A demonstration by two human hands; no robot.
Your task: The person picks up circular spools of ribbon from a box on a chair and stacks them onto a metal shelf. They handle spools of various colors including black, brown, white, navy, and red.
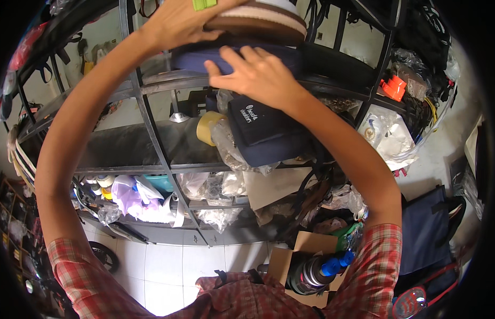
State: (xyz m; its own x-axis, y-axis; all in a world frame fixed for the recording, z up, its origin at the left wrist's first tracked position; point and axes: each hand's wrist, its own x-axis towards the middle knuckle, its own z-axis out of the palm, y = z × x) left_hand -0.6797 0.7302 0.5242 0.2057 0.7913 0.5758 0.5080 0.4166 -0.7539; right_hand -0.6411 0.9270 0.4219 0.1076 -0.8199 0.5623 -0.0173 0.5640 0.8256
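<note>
High on a black metal rack, my left hand is wrapped around the side of a brown and cream roll of webbing, its thumb low on the edge. A lime-green piece shows by its fingers, which are partly cut off at the top. Beneath the webbing lies a dark blue fabric roll. My right hand is against its front with fingers spread, gripping nothing. On the level below sit a navy bag and a wide yellow tape roll.
The rack's black upright slants down left of the bag. Lower shelves hold plastic-wrapped goods and lilac cloth. An orange item lies at right. On the tiled floor, a cardboard box holds blue-capped bottles; another navy bag stands rightward.
</note>
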